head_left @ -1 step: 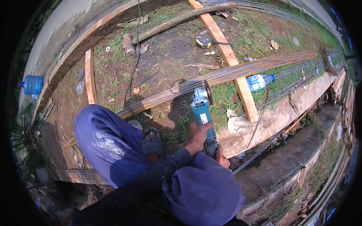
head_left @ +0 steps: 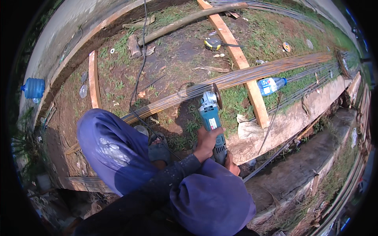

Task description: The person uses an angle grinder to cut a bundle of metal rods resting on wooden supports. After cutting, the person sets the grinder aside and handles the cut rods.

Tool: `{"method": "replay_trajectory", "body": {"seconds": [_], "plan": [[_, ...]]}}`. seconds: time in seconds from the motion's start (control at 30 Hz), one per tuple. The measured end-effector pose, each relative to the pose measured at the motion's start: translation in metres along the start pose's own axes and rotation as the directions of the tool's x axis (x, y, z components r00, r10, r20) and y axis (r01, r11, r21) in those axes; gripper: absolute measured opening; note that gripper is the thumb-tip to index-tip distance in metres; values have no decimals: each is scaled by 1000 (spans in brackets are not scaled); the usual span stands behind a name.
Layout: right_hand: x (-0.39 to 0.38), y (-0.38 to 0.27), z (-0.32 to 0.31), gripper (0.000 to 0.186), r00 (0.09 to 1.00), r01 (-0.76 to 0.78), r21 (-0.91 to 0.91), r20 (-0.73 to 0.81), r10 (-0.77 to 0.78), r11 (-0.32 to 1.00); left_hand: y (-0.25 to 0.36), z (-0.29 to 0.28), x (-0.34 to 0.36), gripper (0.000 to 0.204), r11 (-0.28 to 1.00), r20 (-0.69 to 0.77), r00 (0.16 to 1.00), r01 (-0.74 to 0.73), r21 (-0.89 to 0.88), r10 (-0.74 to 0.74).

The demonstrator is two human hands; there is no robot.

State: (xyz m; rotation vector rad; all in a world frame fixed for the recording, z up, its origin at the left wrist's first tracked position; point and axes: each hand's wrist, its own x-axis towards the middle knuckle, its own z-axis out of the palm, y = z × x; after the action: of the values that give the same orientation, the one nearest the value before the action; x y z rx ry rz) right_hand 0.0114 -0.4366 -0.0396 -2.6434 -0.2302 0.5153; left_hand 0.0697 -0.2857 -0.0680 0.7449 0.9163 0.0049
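My left hand is wrapped round the body of a teal angle grinder. My right hand grips the grinder's rear end, partly hidden behind my right knee. At the grinder's far end, the thin cutting disc stands upright against a long bundle of steel rods. Whether the disc is spinning cannot be made out. The rods run from beside my left knee to the far right, crossing over a wooden beam.
A black cable crosses the ground and rods toward my foot. Near the beam lie a yellow-black tape measure and a blue-labelled plastic bottle. A loose disc rests on grass. At right, a concrete ledge borders a ditch.
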Motion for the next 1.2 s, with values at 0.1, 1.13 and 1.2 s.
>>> {"method": "replay_trajectory", "body": {"seconds": [0.1, 1.13, 1.2], "plan": [[9, 5, 5, 82, 981, 142, -75, -124, -151, 987, 5, 5, 3, 22, 1000, 11, 1000, -9, -15, 9], [23, 4, 2, 68, 999, -30, 38, -19, 31, 999, 14, 8, 10, 19, 1000, 8, 1000, -7, -27, 7], [23, 3, 1, 68, 999, -35, 41, -10, 35, 999, 11, 6, 12, 19, 1000, 6, 1000, -12, -18, 12]]}}
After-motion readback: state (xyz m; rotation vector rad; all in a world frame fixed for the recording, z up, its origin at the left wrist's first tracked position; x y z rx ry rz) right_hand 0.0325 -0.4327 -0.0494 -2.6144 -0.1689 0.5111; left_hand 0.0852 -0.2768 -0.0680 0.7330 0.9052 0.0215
